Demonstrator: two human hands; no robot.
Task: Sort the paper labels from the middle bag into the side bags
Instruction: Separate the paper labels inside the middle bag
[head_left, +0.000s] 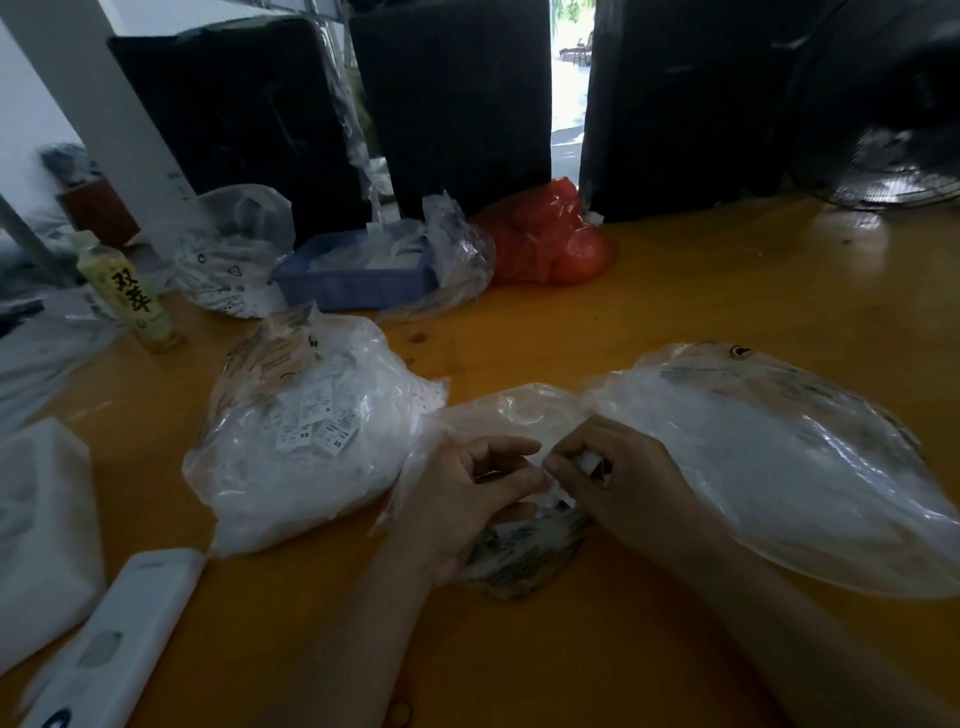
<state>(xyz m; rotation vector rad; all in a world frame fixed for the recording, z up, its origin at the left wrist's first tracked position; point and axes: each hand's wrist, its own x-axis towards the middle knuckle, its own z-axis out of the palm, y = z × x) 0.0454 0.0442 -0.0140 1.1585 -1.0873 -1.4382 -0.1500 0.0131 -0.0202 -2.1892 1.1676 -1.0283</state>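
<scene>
Right hand (618, 483) pinches a paper label (589, 460); my left hand (467, 499), fingers curled, grips the middle bag (524, 556) at 6 o'clock.

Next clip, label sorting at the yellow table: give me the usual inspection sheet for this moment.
Surface: yellow wooden table, glossy.
Job's things: middle bag of labels under both hands; left bag well filled, XS and S labels visible; right bag puffed up, contents unclear.
Clutter: drink bottle, blue tray, red bag, white device, white packet.
Hands: left hand and right hand together pinch a paper label.
Cables: nothing seen.
Surroundings: black boxes, fan, bright doorway gap.
</scene>
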